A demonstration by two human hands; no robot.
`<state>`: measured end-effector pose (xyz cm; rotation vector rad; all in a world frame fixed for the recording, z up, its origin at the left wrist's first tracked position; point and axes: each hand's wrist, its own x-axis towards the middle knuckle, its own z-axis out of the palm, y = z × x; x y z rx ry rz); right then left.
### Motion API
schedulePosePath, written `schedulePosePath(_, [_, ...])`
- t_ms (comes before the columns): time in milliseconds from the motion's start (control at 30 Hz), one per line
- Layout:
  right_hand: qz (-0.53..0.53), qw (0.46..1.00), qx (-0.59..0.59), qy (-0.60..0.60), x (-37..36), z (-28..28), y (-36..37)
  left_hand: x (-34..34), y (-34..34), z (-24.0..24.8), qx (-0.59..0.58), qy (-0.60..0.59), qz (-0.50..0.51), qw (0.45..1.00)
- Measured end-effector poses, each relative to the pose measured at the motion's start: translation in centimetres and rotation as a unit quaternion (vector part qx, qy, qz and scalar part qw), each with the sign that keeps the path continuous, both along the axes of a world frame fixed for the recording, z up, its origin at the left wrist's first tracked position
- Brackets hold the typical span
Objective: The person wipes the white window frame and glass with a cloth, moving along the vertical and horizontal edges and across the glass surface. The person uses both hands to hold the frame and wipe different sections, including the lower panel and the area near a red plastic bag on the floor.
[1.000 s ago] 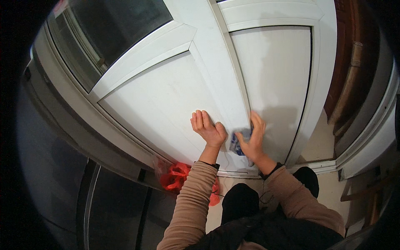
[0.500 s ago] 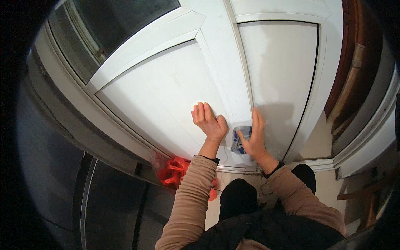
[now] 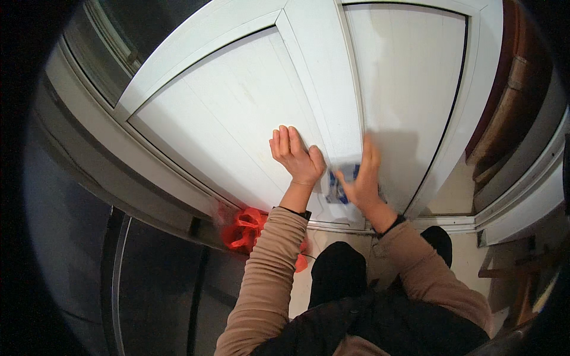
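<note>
My left hand (image 3: pixel 297 159) lies with its fingers stretched out and raised against the lower left panel of a white door (image 3: pixel 237 113). My right hand (image 3: pixel 365 184) is at the upright strip between two panels, slightly blurred. Between its thumb and fingers is a crumpled blue-and-white cloth (image 3: pixel 343 185), pressed flat to the door's surface near the bottom. Part of the cloth is hidden behind the hand. A thin ridge of the door frame (image 3: pixel 359 95) runs upward just by my right fingertips.
Red plastic bags (image 3: pixel 244 228) lie at the door's lower left, beside a dark cabinet (image 3: pixel 160 279). My dark-clad knees (image 3: pixel 338 276) are close to the door sill (image 3: pixel 439 222). A brown wooden piece of furniture (image 3: pixel 522 273) stands at right. Pale floor tiles (image 3: pixel 466 255) show below.
The view has tipped downward, so the door sits higher in it. Both hands keep nearly the same places on the door; my right hand, with the cloth, is blurred by a small movement.
</note>
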<state>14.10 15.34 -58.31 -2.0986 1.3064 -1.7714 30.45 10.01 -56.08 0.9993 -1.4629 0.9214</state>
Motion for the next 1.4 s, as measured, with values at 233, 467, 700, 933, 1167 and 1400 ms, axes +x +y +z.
schedulePosePath(233, [-0.050, 0.995, -0.071, 0.042, -0.4, -5.3, 0.4, -0.3, 0.3, 0.7, -0.003, -0.009, -0.009, 1.000])
schedulePosePath(467, [-0.054, 0.988, -0.142, -0.018, 0.4, 9.0, -2.5, 0.1, -0.1, 1.6, 0.010, 0.014, 0.060, 0.998])
schedulePosePath(700, [-0.054, 0.995, -0.081, 0.003, -1.4, -4.7, 0.6, -0.4, 0.5, 0.9, -0.007, -0.005, 0.009, 1.000])
schedulePosePath(933, [0.005, 0.977, 0.166, -0.130, -4.9, -5.5, 2.8, -0.2, 0.3, 0.6, -0.001, -0.015, 0.001, 1.000])
schedulePosePath(1167, [0.090, 0.989, 0.001, -0.115, -2.1, -5.8, 2.6, -0.4, 0.4, 0.7, -0.008, -0.007, -0.002, 1.000])
schedulePosePath(1400, [0.055, 0.990, -0.017, -0.132, 0.1, -2.8, 1.0, -0.4, 0.3, 0.3, -0.009, -0.009, 0.009, 1.000])
